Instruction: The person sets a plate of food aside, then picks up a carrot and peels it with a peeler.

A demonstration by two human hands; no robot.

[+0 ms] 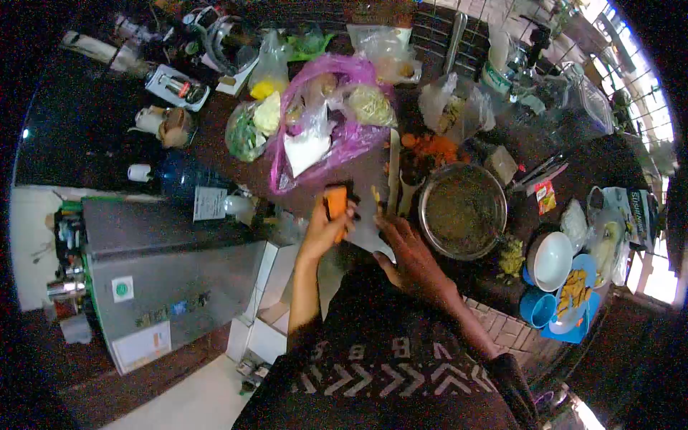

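My left hand [328, 228] is closed around an orange, block-like object [335, 203] with a dark upper end; its exact kind is too blurred to make out. My right hand [410, 251] rests over a pale cutting surface [365, 235], thumb and fingers apart, with nothing visible in its grasp. Just beyond its fingertips lies a small yellow piece [376, 193]. Close by on the right stands a wide metal pan [462, 211] with brownish contents, and what looks like a wooden spoon [408, 197] lies between pan and board.
A purple plastic bag [333, 68] with wrapped food lies ahead, beside bagged greens [247, 132]. Orange shreds [433, 149] sit behind the pan. To the right are a white bowl [550, 261], a blue cup [537, 308] and a plate of food [573, 290]. A grey fridge [179, 279] stands left.
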